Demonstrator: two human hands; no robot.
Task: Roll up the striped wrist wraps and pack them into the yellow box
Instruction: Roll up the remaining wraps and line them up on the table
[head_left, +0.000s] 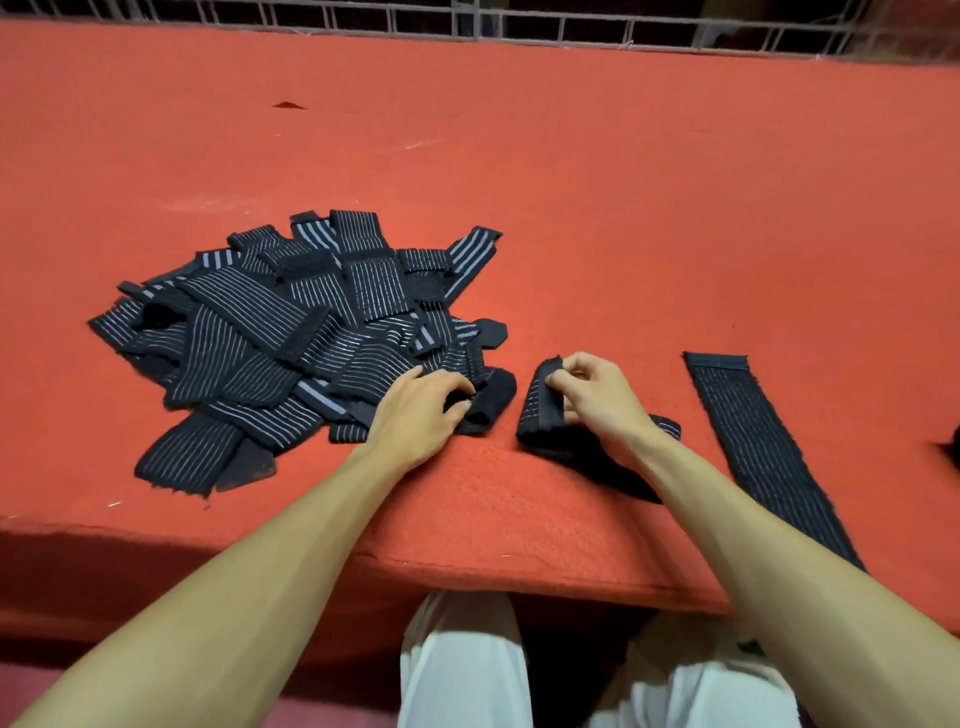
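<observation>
Two hands at the rolling step, with no yellow box anywhere in frame.

Head view: at lower centre the right hand (597, 400) has its grip clamped on the top edge of a half-rolled wrap (537, 415), thumb and fingertips pinching it on the red worktop (623, 208). Just to its left, the left hand (421, 410) curls its grip over a black wrap end (491, 402) at the edge of the pile of striped wraps (291, 332). A flat wrap (753, 441) lies at lower right. Next, I judge, the roll needs tightening to its tail before packing.
</observation>
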